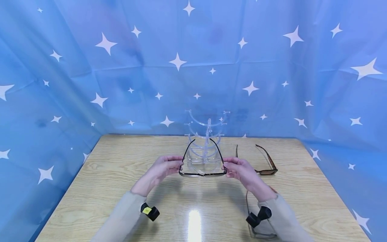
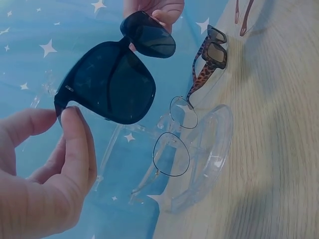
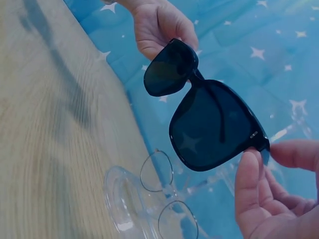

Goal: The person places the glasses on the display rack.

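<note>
Black sunglasses with dark lenses (image 3: 214,124) are held up between both hands, in front of a clear display stand (image 1: 208,129). My left hand (image 1: 164,168) pinches one end of the frame by its hinge, between thumb and fingers. At the opposite hinge my right hand (image 1: 240,170) pinches the frame the same way. Both temples are unfolded and point away toward the stand, overlapping its lower arms in the head view. Thin wire-rimmed glasses (image 2: 172,154) sit low on the stand, behind the sunglasses, just above its clear curved base (image 2: 219,144).
Tortoiseshell sunglasses (image 1: 267,172) lie on the wooden table (image 1: 121,174) right of the stand, temples unfolded. Another pair of glasses (image 1: 263,235) is partly hidden beneath the right forearm. A blue cloth with white stars (image 1: 211,84) hangs behind the table and along its sides.
</note>
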`<state>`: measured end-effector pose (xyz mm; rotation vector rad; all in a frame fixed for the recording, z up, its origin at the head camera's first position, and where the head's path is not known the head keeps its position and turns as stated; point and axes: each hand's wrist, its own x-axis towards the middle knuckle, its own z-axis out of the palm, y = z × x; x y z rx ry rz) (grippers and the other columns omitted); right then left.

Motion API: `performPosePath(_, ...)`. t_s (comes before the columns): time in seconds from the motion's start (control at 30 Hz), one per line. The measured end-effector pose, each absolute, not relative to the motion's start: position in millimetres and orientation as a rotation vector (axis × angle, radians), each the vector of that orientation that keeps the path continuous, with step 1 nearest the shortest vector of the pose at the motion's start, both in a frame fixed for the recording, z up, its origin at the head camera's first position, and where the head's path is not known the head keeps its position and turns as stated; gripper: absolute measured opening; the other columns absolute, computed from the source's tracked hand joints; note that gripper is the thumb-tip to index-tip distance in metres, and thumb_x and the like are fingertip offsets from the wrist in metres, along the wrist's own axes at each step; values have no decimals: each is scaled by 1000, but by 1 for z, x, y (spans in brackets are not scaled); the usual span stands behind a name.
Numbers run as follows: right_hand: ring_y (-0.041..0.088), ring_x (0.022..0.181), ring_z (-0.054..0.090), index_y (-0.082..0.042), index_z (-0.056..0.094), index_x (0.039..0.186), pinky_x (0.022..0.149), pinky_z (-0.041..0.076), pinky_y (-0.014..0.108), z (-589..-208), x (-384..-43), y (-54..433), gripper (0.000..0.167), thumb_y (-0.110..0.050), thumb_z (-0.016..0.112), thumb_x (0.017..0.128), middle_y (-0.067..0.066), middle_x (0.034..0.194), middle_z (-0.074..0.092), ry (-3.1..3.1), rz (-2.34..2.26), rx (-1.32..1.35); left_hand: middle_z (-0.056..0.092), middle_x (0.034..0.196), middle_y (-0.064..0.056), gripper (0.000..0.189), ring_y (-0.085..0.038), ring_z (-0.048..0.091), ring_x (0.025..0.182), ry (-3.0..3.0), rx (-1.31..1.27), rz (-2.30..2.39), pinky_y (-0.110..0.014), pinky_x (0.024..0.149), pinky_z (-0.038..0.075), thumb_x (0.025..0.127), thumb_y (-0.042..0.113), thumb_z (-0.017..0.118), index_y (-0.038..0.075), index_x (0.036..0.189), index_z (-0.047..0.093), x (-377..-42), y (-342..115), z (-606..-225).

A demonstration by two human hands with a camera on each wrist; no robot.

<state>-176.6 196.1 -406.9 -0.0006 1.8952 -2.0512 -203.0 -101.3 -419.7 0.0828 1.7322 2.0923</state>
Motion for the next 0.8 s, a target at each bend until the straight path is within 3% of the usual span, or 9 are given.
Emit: performPosePath(0.8, 5, 64, 57, 12, 43, 126, 62, 52, 17, -397, -228, 195, 39, -5, 54, 93, 0, 84, 64, 1943, -2060, 63, 65, 80, 1, 41, -8, 62, 75, 1666, -15, 2259, -19, 71, 54, 89, -4, 53, -19, 126, 43, -241, -85, -420)
